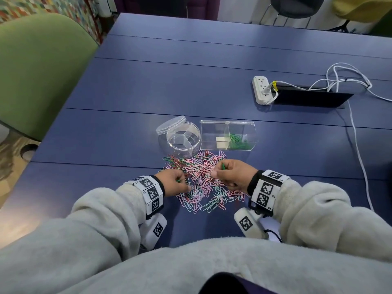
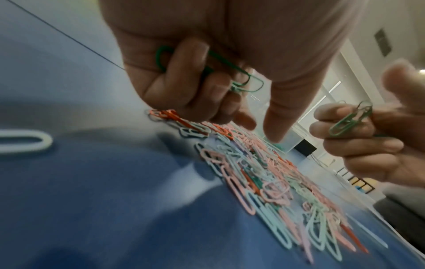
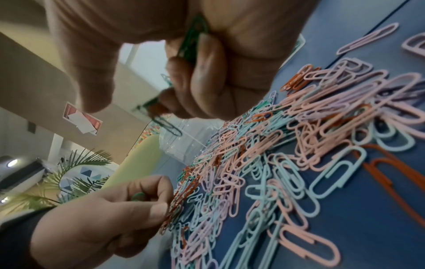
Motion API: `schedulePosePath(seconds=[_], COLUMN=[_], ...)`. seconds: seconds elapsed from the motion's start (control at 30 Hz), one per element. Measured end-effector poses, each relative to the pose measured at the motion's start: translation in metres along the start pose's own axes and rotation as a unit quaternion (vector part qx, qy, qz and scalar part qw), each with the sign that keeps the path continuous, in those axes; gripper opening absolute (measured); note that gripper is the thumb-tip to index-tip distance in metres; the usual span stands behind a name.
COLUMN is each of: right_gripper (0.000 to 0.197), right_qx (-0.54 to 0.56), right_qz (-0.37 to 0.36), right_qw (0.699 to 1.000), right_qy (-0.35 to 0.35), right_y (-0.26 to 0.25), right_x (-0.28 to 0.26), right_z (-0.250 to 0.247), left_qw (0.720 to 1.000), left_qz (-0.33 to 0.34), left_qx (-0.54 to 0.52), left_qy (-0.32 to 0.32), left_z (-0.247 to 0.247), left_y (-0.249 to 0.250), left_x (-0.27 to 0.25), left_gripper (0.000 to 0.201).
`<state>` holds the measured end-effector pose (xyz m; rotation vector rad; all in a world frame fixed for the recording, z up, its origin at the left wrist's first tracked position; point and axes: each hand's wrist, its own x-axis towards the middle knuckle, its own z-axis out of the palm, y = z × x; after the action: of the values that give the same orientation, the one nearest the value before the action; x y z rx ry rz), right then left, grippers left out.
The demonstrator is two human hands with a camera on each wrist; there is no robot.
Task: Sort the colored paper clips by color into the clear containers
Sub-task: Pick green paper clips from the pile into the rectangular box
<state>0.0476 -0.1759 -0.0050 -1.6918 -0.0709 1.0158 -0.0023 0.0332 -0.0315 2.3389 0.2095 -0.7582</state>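
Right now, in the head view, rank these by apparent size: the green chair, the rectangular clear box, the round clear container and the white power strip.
1. green chair, largest, though nearer the camera.
2. rectangular clear box.
3. round clear container, lid included, close to the box.
4. white power strip, smallest, and farthest.

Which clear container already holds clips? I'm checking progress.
The rectangular clear box, right of the round clear tub: green clips lie in its right compartment; the tub looks empty.
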Motion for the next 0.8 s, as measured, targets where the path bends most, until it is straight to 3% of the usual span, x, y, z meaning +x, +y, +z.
schedulePosePath(seconds=[0.13, 0.27, 0.8], right_gripper=[0.049, 0.045, 0.044], right_qx=[-0.113, -0.202, -0.279], right_qz=[0.005, 0.009, -0.001], right_qw=[0.992, 0.975, 0.951], right_qy=[0.053, 0.093, 0.132], right_y=[0.002, 0.005, 0.021], right_x=[0.002, 0.004, -0.004], right_z=[0.002, 0.001, -0.003], left_qw=[0.997, 0.988, 0.984], left_qz=[0.025, 0.037, 0.053], left_qx=[0.076, 0.15, 0.167], left_qy=[-0.018, -0.023, -0.016], left_z=[0.0, 0.002, 0.015], left_y=[0.002, 0.007, 0.013], left_x=[0.0, -0.001, -0.003], left_gripper=[0.015, 0.018, 0.016])
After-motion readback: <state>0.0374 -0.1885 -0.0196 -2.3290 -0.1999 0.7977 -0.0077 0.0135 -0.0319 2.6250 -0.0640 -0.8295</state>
